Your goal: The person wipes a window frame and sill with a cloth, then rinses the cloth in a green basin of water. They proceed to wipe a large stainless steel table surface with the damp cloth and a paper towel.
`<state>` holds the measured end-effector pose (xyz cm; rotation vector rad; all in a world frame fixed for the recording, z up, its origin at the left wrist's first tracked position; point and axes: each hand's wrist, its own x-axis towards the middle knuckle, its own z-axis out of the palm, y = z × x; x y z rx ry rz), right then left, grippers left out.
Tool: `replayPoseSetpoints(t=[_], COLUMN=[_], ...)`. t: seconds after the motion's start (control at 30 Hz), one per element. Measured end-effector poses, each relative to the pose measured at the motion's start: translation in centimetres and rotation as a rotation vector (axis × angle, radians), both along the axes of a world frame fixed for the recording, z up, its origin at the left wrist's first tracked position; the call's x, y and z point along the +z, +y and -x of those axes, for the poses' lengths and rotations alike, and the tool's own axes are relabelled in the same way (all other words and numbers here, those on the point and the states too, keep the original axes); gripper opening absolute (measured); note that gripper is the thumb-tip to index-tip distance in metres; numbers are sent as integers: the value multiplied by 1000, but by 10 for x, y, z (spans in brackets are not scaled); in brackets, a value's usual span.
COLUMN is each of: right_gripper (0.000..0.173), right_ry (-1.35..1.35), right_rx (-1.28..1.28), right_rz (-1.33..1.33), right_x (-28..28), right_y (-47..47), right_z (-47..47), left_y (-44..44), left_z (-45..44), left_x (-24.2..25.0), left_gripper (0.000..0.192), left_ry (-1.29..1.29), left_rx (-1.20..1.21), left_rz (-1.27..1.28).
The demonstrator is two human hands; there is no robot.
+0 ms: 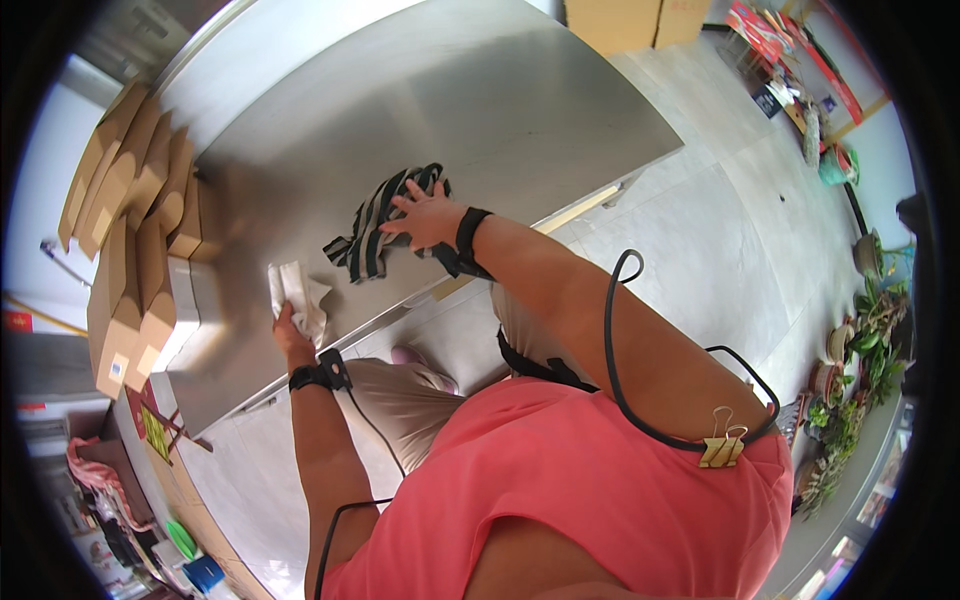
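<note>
A white cloth (296,292), folded and partly hanging loose, is gripped in my left hand (291,334) over the near left part of a stainless steel table (480,97). My right hand (427,217) rests palm down with fingers spread on a crumpled, dark-and-light striped cloth (367,229). That cloth lies flat on the steel, and part of it is hidden under my palm. A gap of bare steel separates the two cloths.
Brown cardboard boxes (139,180) are stacked along the table's left end. The table's front edge (375,322) runs close before my legs. A black cable (611,337) loops beside my right arm. Potted plants (855,382) stand at far right.
</note>
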<state>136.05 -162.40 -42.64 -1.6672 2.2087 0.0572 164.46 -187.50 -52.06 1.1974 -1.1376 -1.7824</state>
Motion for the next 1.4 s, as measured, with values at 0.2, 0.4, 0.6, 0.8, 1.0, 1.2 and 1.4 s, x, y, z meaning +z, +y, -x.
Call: replayPoseSetpoints(t=[0.2,0.4,0.6,0.8,1.0,1.2,1.4], right_gripper=[61,57,56,53,55,59,57], right_ry=[-14,115,237,221,176,251,-73], right_rx=[-308,-612,-907,-1112,-1122,-807,-375], right_rz=[20,44,71,91,74,34,260], right_x=[-7,-7,-14,-16,-9,-13,-5], right_y=[79,175,254,287,254,140,20], right_z=[99,188,257,267,216,111,-4], left_y=[-3,3,9,5,10,3,15], left_z=[-4,-5,-4,-2,-3,0,14], left_x=[6,19,21,15,12,-2,20], left_gripper=[37,37,38,40,43,45,33], left_ry=[-40,-28,-63,-173,-110,-87,72], left_rx=[-38,-54,17,42,-3,-9,66], left_rz=[-50,-105,-32,-9,49,104,-137])
